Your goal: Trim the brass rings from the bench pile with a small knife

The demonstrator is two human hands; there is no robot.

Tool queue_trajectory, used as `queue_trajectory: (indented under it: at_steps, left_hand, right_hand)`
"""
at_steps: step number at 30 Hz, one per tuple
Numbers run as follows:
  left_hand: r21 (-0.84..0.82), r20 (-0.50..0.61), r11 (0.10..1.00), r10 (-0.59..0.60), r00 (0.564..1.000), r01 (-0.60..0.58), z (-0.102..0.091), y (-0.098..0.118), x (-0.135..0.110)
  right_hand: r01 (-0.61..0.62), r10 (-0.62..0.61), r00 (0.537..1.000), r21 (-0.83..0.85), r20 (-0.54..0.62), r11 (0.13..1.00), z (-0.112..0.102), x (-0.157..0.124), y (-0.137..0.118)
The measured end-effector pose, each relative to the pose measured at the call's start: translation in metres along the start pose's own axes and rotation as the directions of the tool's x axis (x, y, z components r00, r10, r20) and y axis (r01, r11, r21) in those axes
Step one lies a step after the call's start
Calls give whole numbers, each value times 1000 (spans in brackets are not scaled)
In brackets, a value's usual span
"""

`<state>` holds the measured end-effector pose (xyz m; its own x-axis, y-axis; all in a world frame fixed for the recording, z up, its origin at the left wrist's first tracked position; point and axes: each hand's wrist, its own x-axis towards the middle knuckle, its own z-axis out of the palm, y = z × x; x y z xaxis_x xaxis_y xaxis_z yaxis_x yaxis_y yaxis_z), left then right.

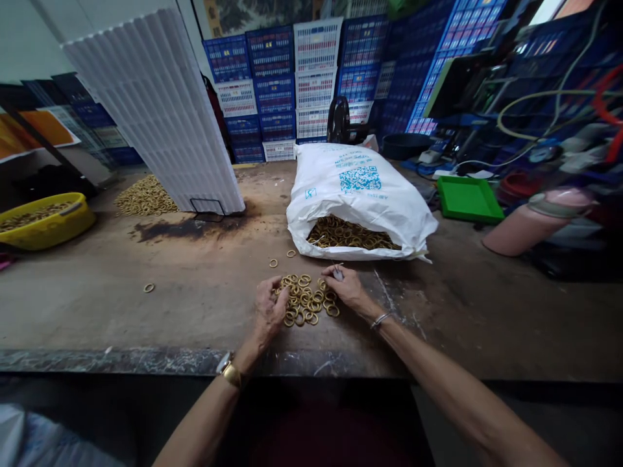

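Between my two hands lies a loose pile of brass-coloured rings (305, 298) on the worn table. My left hand (270, 310) rests at the left edge of the pile, fingers curved and thumb apart, touching or very near the rings. At the right edge, my right hand (351, 290) is closed in a pinch. A small grey object (338, 275) with a thin pointed end shows at its fingers; its kind is too small to tell. Just behind, a white woven sack (335, 162) lies on its side, its mouth open towards me and full of similar rings.
Single rings (149, 288) lie apart on the table (204, 311). A leaning white corrugated panel (165, 110) stands before another ring heap (146, 194). A yellow basin (53, 224) is far left; a green tray (470, 199) and pink bottle (530, 224) are right. Stacked crates (270, 84) stand behind.
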<state>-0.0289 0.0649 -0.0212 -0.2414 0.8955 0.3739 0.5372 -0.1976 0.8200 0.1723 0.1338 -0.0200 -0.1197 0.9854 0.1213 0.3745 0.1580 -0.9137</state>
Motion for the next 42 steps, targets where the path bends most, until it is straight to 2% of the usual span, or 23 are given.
queue_trajectory:
  at_steps: [3,6,11,18,22,27,29,32,35,37,39,42]
  left_hand:
    - [-237,98,962,-114,989,134,4,19,-17]
    - [-346,166,916,-153,974,203,12,31,-24]
    - [-423,290,806,-313,904,415,18,46,-18]
    - [-436,358,695,-449,819,572,15,48,-11]
    - [-459,342,650,-500,796,606,13,45,-8]
    - [-547,367,593,-466,805,592,15,43,-8]
    - [-596,405,512,-473,782,619,15,43,-8]
    - [-648,481,352,-499,721,676,12,44,-7]
    - [-660,535,237,-519,667,713,8,44,-6]
    - [-663,558,183,-525,642,726,6,42,-6]
    - [-676,563,146,-530,634,722,6,41,-7]
    - [-698,556,112,-538,634,707,7,40,-8]
  right_hand:
    - [-20,19,1000,61,15,998,2,-14,-11]
    - [-50,42,996,100,83,994,9,-24,-19]
    - [-72,55,993,172,101,982,20,-32,-20]
    - [-134,105,984,200,146,971,28,-36,-29]
    - [-23,3,994,185,108,983,30,-42,-29]
    - [104,-128,976,142,174,984,31,-53,-30]
    - [83,-112,975,155,193,984,32,-55,-30]
    - [-9,-42,974,223,223,975,34,-53,-27]
    - [-103,24,966,300,256,948,35,-49,-23]
    - [-133,72,975,288,212,949,34,-46,-20]
    - [-109,85,991,251,106,962,33,-44,-18]
    - [-15,13,1000,190,12,982,31,-47,-19]
